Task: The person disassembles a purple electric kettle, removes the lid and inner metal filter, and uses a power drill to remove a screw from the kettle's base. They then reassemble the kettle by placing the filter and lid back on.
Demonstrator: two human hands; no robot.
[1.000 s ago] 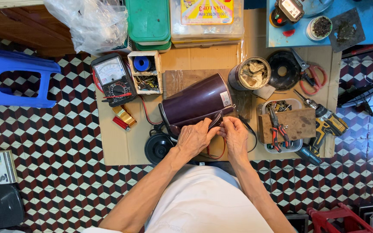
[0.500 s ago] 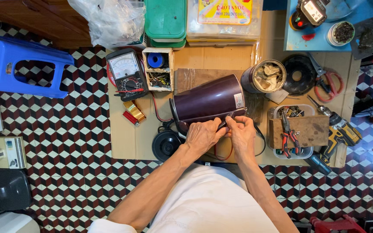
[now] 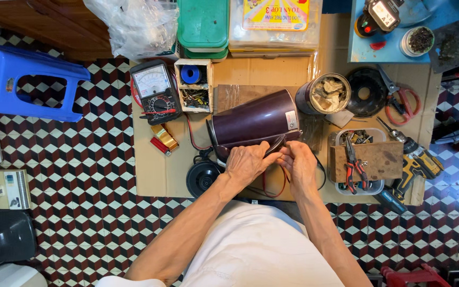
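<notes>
A dark purple electric kettle body [image 3: 253,123] lies on its side on a sheet of cardboard [image 3: 150,175]. My left hand [image 3: 246,162] rests against its near side, fingers curled around the dark handle part. My right hand [image 3: 298,162] is beside it, fingertips pinching at the same spot by the handle; what it pinches is too small to tell. Red and black wires [image 3: 272,186] loop out under my hands. A black round kettle base [image 3: 202,178] sits left of my left wrist.
An analog multimeter [image 3: 155,95] and a small parts box [image 3: 194,85] lie at the back left. At the right stand a tin of scraps [image 3: 328,94], a tray with pliers [image 3: 354,165], a yellow drill [image 3: 415,165], red-handled scissors [image 3: 402,101]. A blue stool [image 3: 22,85] stands far left.
The view has shifted a little. Both hands stay at the kettle's handle, with the fingers slightly rearranged; the kettle has not visibly moved.
</notes>
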